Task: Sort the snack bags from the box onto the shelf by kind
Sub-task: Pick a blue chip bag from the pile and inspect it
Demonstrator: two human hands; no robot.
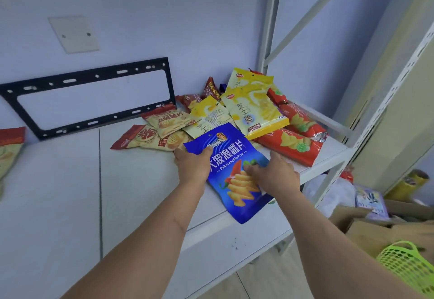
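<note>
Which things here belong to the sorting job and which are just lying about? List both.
Job: blue bag gripped by left hand and right hand; yellow bags; red bags; shelf; cardboard box.
Lying about: black metal frame; green basket.

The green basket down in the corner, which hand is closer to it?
Right. The right hand rests on the blue bag, up and left of the green basket. The left hand grips the bag's far side, farther from the basket.
</note>
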